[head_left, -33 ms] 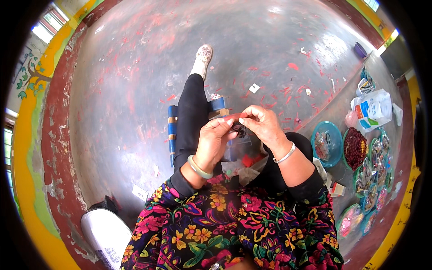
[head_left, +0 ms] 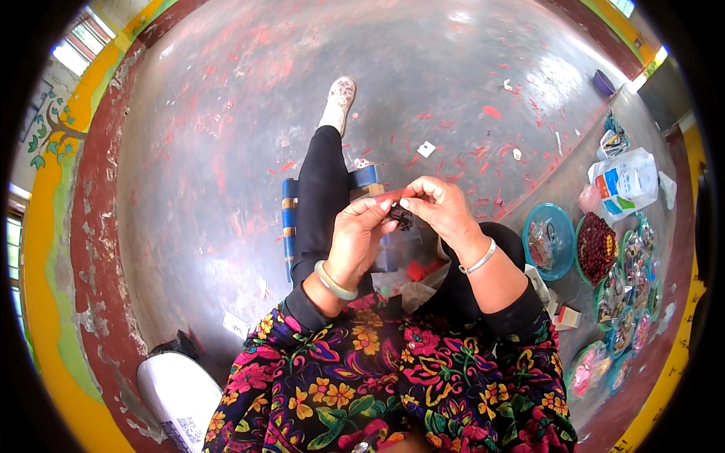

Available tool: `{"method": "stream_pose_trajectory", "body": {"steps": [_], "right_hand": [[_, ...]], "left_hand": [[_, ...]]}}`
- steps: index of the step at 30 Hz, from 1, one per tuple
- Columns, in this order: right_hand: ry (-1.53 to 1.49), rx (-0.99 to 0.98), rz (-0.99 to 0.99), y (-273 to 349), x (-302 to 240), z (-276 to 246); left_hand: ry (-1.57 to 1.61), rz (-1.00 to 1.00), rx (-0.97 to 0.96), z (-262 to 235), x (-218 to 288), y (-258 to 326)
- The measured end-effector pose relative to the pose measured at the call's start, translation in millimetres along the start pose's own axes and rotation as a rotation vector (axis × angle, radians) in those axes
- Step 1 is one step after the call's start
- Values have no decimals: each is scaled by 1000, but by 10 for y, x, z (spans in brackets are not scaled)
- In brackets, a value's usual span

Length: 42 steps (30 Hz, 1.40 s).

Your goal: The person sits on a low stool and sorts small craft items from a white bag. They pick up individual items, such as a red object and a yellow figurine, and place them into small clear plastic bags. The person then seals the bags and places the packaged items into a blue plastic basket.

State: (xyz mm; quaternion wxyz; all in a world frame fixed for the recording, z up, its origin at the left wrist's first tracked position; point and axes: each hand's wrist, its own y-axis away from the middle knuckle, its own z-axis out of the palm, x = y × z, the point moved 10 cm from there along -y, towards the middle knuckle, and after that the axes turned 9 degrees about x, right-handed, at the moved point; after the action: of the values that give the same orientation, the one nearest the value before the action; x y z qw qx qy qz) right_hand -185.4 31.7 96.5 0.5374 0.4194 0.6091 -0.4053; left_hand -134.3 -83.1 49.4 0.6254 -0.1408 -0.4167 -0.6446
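Observation:
My left hand (head_left: 356,240) and my right hand (head_left: 447,215) meet in front of my body, above my lap. Between their pinched fingertips a thin red strip (head_left: 390,195) is stretched, its material too small to tell. Just under the fingers hangs a small tangle of black strands (head_left: 402,219); which hand bears it I cannot tell. Both hands are closed, thumbs pressed to the index fingers. A pale bangle (head_left: 332,281) circles my left wrist and a silver one (head_left: 479,257) my right. Below the hands lies something red (head_left: 416,270), partly hidden.
A blue and tan frame (head_left: 289,226) stands by my outstretched leg. To the right are a teal basin (head_left: 570,260), a tray of dark red beads (head_left: 595,249), a white plastic bag (head_left: 628,183) and several packed baskets. Red scraps litter the floor. A white rounded object (head_left: 175,392) sits at lower left.

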Motion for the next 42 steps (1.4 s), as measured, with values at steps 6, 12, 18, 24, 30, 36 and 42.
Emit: {"method": "stream_pose_trajectory", "body": {"steps": [6, 12, 18, 24, 30, 36, 42], "right_hand": [[-216, 3, 88, -12, 29, -91], [-234, 163, -54, -11, -133, -287], [-405, 159, 51, -188, -206, -305], [-502, 129, 25, -502, -512, -261], [-546, 240, -26, -707, -466, -212], [-525, 183, 9, -826, -458, -77], [-560, 110, -12, -905, -574, 192]], "left_hand": [[-28, 12, -15, 270, 176, 9], [-33, 45, -60, 454, 224, -33], [-138, 186, -31, 609, 427, -156], [-109, 273, -95, 903, 789, -262], [-118, 271, -44, 926, 965, -428], [-62, 297, 6, 749, 999, -519], [-103, 421, 84, 547, 1169, -479]]}}
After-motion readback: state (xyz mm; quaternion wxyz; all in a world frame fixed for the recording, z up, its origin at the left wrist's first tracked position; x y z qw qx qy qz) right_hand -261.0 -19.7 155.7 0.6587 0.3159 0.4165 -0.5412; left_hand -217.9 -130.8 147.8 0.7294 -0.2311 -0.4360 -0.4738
